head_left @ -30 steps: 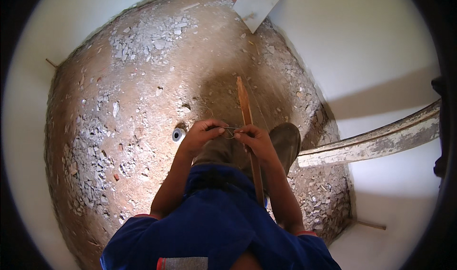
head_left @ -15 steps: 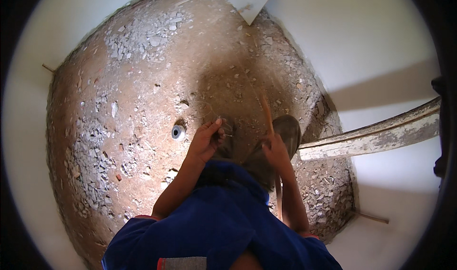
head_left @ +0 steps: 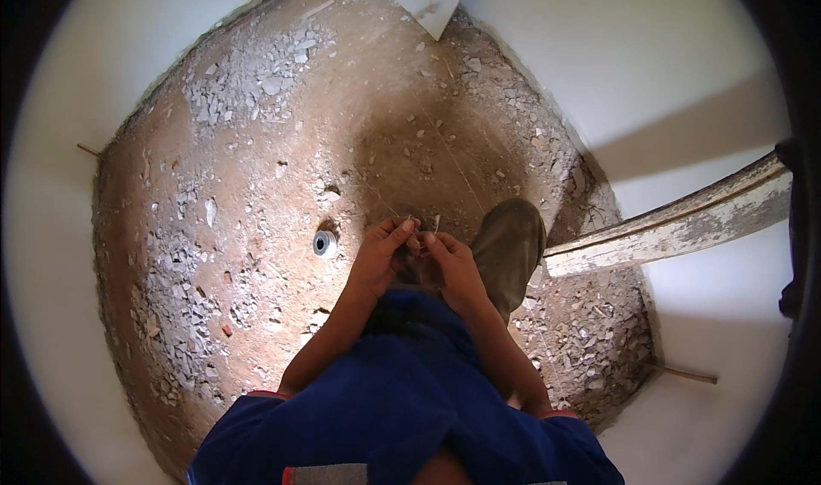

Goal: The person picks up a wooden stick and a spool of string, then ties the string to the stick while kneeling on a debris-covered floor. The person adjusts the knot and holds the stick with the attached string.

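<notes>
"What's right of the grip?"
"A beam (head_left: 676, 219)."
"And the hands?"
"Left hand (head_left: 382, 252) and right hand (head_left: 453, 268) are close together, fingertips pinching."
"Left of them?"
"A grey spool (head_left: 324, 244)."
"Pinching what?"
"A strand (head_left: 383, 202), between both hands' fingertips."

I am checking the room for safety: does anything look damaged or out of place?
Yes: the beam at right has patchy, worn white paint, so it looks damaged. Broken rubble untidily litters the dirt floor.

Cropped by the upper edge: pale slab (head_left: 434, 2). Lost at the dark right-hand rim: far end of weathered beam (head_left: 676, 215). Too fine to trace among the fingers (head_left: 399, 232): thin strand (head_left: 437, 222).
</notes>
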The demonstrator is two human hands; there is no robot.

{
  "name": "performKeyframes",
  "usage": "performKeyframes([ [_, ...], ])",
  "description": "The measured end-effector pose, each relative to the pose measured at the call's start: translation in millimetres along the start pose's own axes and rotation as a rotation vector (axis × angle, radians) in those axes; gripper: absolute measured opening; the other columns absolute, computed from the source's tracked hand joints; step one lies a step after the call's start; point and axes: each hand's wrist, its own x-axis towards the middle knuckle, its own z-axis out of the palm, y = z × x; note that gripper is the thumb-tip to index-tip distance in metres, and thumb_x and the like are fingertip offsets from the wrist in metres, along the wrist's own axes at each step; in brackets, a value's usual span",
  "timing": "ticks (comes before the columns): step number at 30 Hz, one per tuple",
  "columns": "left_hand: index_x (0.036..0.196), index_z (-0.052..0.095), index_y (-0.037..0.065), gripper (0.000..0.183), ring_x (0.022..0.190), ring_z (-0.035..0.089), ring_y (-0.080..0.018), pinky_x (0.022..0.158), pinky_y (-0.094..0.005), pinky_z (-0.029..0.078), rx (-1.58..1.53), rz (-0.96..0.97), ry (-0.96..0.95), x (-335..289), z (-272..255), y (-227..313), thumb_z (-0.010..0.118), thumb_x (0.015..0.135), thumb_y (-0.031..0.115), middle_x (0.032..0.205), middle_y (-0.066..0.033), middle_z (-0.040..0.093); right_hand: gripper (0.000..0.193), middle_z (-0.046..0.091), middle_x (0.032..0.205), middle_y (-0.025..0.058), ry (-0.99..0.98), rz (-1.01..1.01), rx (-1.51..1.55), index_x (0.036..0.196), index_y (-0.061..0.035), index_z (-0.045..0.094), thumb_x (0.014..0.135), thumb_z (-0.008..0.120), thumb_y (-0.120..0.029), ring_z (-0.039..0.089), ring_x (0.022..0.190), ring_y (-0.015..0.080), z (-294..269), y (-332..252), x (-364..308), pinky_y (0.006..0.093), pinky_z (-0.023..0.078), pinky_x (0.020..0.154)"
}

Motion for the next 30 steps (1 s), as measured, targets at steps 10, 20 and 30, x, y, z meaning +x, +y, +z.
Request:
performKeyframes([
  [10,0.106,0.067,0.004,0.024,0.067,0.058,-0.0077,0.063,-0.0226,0.046,0.359,-0.084,-0.107,-17.3,-10.3,26.5,0.066,0.101,0.027,0.078,-0.0007,0.065,0.018,0.067,0.102,0.0050,-0.058,-0.190,-0.030,0.104,-0.0013,0.070,0.097,0.072,-0.018,0.058,0.084,0.0101,-13.8,1.7,31.0,0.0268,0.047,0.073],
  [20,0.110,0.070,0.001,0.038,0.069,0.063,-0.0094,0.060,-0.0242,0.050,0.817,-0.344,-0.553,-3.2,-31.2,53.8,0.058,0.104,0.036,0.080,-0.0029,0.069,0.014,0.067,0.090,0.0018,-0.371,-0.319,-0.525,0.094,-0.0025,0.075,0.092,0.076,-0.016,0.063,0.083,0.0116,-27.3,-21.0,46.4,0.0283,0.048,0.072],
  [30,0.127,0.067,0.002,0.037,0.065,0.057,-0.0027,0.052,-0.0166,0.041,0.348,-0.205,-0.128,2.1,-26.3,13.7,0.066,0.101,0.028,0.095,0.0016,0.070,0.012,0.069,0.081,0.0040,0.043,-0.319,-0.426,0.100,0.0000,0.075,0.096,0.071,-0.011,0.061,0.065,0.0091,-5.6,-2.0,17.1,0.0248,0.047,0.057],
])
